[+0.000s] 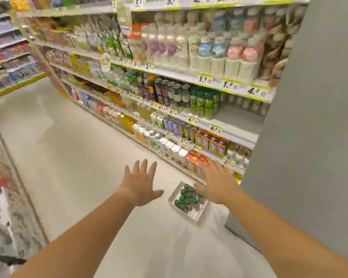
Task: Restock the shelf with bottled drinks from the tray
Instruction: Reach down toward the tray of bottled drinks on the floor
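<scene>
A white tray lies on the shop floor beside the drinks shelf. Several small bottles with green caps stand upright in it. My left hand is stretched out flat over the floor, left of the tray, fingers spread and empty. My right hand is also flat and spread, above the tray's far right corner, holding nothing. On the shelf, a row of green-capped bottles stands beside a bare stretch of board to the right.
A grey pillar stands close on the right, right behind the tray. The long shelf unit runs away to the left, full of bottles and cartons. Another shelf unit lines the left side of the pale aisle floor.
</scene>
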Demonstrator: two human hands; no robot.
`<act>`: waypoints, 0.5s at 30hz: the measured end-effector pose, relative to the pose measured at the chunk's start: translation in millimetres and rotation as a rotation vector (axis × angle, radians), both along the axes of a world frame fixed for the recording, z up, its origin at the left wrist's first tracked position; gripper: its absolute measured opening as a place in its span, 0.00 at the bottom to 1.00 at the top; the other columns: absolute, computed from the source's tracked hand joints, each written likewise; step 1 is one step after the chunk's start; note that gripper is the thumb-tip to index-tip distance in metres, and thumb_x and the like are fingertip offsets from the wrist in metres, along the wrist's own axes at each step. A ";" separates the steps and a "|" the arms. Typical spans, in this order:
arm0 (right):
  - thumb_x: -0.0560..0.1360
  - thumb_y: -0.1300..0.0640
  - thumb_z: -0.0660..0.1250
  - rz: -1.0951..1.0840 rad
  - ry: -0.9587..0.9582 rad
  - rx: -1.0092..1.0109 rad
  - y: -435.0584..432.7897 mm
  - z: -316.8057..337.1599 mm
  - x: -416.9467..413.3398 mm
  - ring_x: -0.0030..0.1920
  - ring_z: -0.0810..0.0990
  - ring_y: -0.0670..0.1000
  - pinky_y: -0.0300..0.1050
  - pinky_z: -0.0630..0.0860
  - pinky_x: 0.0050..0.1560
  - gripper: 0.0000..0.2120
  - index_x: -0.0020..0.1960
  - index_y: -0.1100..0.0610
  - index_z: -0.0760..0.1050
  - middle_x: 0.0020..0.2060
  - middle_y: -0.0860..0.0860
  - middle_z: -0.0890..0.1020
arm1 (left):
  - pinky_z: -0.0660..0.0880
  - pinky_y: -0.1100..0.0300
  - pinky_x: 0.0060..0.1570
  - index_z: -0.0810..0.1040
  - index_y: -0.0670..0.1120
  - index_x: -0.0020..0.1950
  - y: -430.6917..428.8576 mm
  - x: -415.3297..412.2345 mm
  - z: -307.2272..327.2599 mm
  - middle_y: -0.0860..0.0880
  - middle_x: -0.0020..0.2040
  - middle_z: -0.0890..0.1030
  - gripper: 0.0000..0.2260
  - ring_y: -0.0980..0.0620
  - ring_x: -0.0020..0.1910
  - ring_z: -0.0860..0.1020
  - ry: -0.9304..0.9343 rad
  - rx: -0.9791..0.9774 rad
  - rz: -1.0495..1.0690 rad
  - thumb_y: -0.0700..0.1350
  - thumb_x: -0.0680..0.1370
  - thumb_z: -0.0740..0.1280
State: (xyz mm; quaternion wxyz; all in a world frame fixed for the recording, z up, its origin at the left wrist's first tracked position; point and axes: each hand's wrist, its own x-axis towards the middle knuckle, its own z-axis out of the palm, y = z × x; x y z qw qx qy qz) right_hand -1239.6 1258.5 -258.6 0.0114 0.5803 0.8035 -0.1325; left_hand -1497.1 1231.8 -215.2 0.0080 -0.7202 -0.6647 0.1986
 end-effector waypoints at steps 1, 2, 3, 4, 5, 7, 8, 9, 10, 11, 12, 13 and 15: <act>0.78 0.33 0.52 -0.045 0.000 -0.015 8.8 -9.2 -7.2 0.79 0.52 0.62 0.60 0.53 0.77 0.39 0.81 0.52 0.46 0.80 0.60 0.54 | 0.51 0.37 0.73 0.40 0.48 0.80 22.2 -5.5 -7.5 0.42 0.81 0.47 0.45 0.39 0.79 0.47 0.017 0.000 -0.057 0.72 0.74 0.53; 0.78 0.33 0.52 -0.072 -0.004 -0.019 15.5 -14.3 -11.4 0.79 0.51 0.62 0.60 0.52 0.77 0.39 0.81 0.52 0.46 0.80 0.60 0.53 | 0.52 0.37 0.73 0.40 0.48 0.80 38.9 -7.3 -12.1 0.42 0.81 0.48 0.45 0.39 0.79 0.48 0.032 0.008 -0.100 0.72 0.74 0.53; 0.78 0.33 0.52 -0.101 -0.002 -0.025 23.3 -21.2 -16.3 0.80 0.51 0.62 0.61 0.52 0.77 0.39 0.81 0.53 0.46 0.80 0.60 0.53 | 0.52 0.37 0.73 0.40 0.48 0.80 56.9 -8.8 -18.3 0.42 0.81 0.49 0.44 0.39 0.79 0.48 0.038 0.005 -0.145 0.72 0.74 0.53; 0.78 0.33 0.52 -0.142 0.005 -0.040 32.8 -32.1 -22.3 0.80 0.50 0.62 0.61 0.52 0.77 0.39 0.81 0.53 0.46 0.80 0.60 0.53 | 0.53 0.37 0.73 0.40 0.48 0.80 78.1 -10.7 -28.9 0.42 0.81 0.49 0.44 0.39 0.79 0.48 0.037 -0.013 -0.198 0.72 0.74 0.53; 0.78 0.33 0.52 -0.181 0.020 -0.051 41.1 -41.7 -26.9 0.80 0.50 0.62 0.61 0.52 0.77 0.39 0.81 0.53 0.46 0.80 0.60 0.52 | 0.53 0.37 0.73 0.40 0.48 0.80 96.2 -11.0 -40.0 0.42 0.81 0.49 0.44 0.39 0.79 0.49 0.033 -0.029 -0.247 0.72 0.75 0.52; 0.78 0.34 0.54 -0.261 0.053 -0.073 55.6 -64.5 -34.4 0.80 0.49 0.62 0.61 0.52 0.77 0.39 0.81 0.52 0.46 0.80 0.60 0.53 | 0.54 0.37 0.73 0.41 0.48 0.80 130.8 -10.3 -66.0 0.42 0.81 0.49 0.44 0.39 0.79 0.49 0.032 -0.063 -0.343 0.72 0.75 0.52; 0.78 0.34 0.54 -0.297 0.067 -0.092 62.8 -77.4 -36.9 0.80 0.50 0.61 0.61 0.53 0.77 0.38 0.81 0.51 0.47 0.80 0.60 0.53 | 0.54 0.37 0.73 0.41 0.48 0.80 147.1 -9.0 -80.7 0.42 0.81 0.50 0.44 0.39 0.79 0.49 0.028 -0.074 -0.388 0.72 0.75 0.52; 0.78 0.35 0.55 -0.329 0.078 -0.113 69.6 -90.1 -38.7 0.80 0.50 0.61 0.61 0.53 0.77 0.38 0.81 0.51 0.47 0.80 0.59 0.53 | 0.55 0.38 0.73 0.41 0.48 0.80 161.8 -7.1 -95.6 0.42 0.81 0.50 0.44 0.39 0.79 0.50 0.018 -0.082 -0.425 0.72 0.75 0.52; 0.78 0.35 0.55 -0.358 0.084 -0.134 76.5 -103.1 -40.2 0.80 0.51 0.60 0.61 0.52 0.77 0.38 0.81 0.51 0.47 0.80 0.58 0.53 | 0.56 0.38 0.72 0.41 0.48 0.80 174.9 -5.5 -110.4 0.42 0.80 0.51 0.44 0.39 0.78 0.50 0.003 -0.092 -0.451 0.71 0.75 0.53; 0.78 0.35 0.55 -0.378 0.084 -0.144 82.8 -117.4 -42.5 0.80 0.52 0.60 0.61 0.52 0.77 0.38 0.81 0.52 0.47 0.80 0.58 0.54 | 0.57 0.38 0.72 0.42 0.48 0.80 186.5 -5.0 -124.6 0.42 0.80 0.52 0.44 0.39 0.78 0.51 -0.013 -0.109 -0.469 0.71 0.74 0.54; 0.78 0.36 0.56 -0.389 0.076 -0.136 88.6 -132.6 -44.6 0.79 0.54 0.60 0.60 0.53 0.77 0.38 0.81 0.53 0.49 0.80 0.58 0.56 | 0.58 0.38 0.72 0.42 0.47 0.80 197.0 -5.0 -138.4 0.42 0.80 0.52 0.44 0.39 0.78 0.51 -0.026 -0.134 -0.487 0.71 0.75 0.55; 0.79 0.36 0.55 -0.397 0.060 -0.120 93.6 -148.0 -46.6 0.78 0.56 0.60 0.59 0.55 0.76 0.38 0.80 0.54 0.50 0.79 0.59 0.59 | 0.58 0.38 0.72 0.42 0.47 0.80 207.5 -5.1 -153.3 0.42 0.80 0.52 0.44 0.39 0.78 0.51 -0.040 -0.162 -0.508 0.70 0.75 0.55; 0.79 0.37 0.54 -0.421 0.033 -0.120 102.0 -177.5 -52.0 0.78 0.56 0.59 0.58 0.57 0.75 0.37 0.81 0.55 0.49 0.79 0.58 0.58 | 0.58 0.38 0.72 0.41 0.48 0.80 228.3 -7.7 -185.6 0.43 0.80 0.51 0.43 0.40 0.78 0.51 -0.063 -0.198 -0.562 0.70 0.75 0.55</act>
